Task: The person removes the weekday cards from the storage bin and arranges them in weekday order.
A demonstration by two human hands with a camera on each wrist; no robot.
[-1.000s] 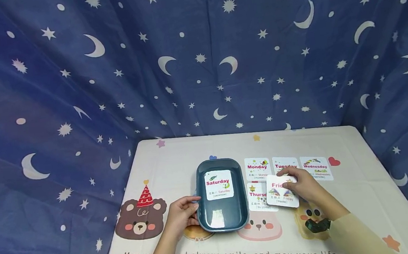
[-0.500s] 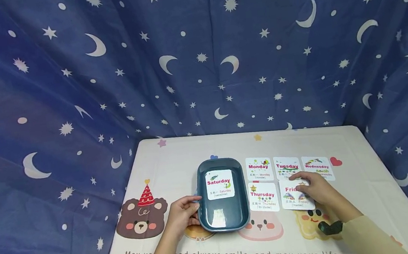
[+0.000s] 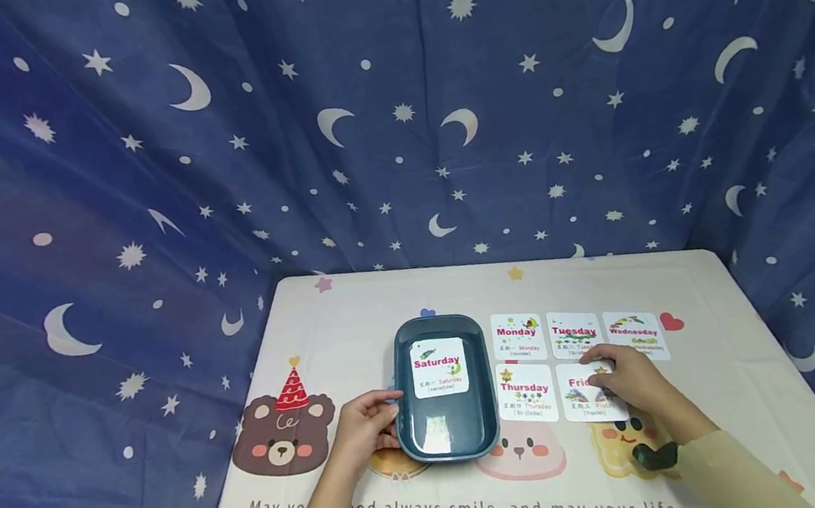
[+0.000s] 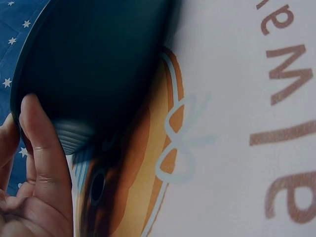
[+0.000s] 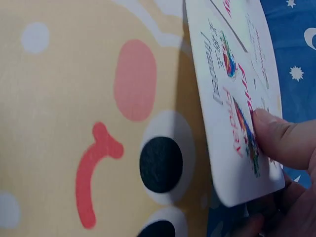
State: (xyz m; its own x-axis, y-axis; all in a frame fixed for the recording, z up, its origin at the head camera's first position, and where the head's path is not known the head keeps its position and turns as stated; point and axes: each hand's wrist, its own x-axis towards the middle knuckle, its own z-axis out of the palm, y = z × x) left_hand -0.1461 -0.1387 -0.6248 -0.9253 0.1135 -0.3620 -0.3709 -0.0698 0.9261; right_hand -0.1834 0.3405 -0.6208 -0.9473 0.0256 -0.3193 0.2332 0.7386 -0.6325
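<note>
At the dark blue tray, my left hand holds the left rim. In the left wrist view its thumb lies against the tray's outer wall, fingers at the edge. A white Saturday card lies inside the tray. My right hand pinches the Friday card by its right side, low over the table. The right wrist view has the thumb on the card's printed face, other fingers partly hidden. The Thursday card lies just left of the Friday card.
Behind these lie the Monday card, the Tuesday card and the Wednesday card in a row. A white printed cloth covers the table. A blue star-and-moon curtain surrounds its back and sides.
My right hand has carried the Friday card rightward, off the Thursday card, to a spot beside it under the Tuesday card. It has barely moved since half a second ago. The left hand stays put.
</note>
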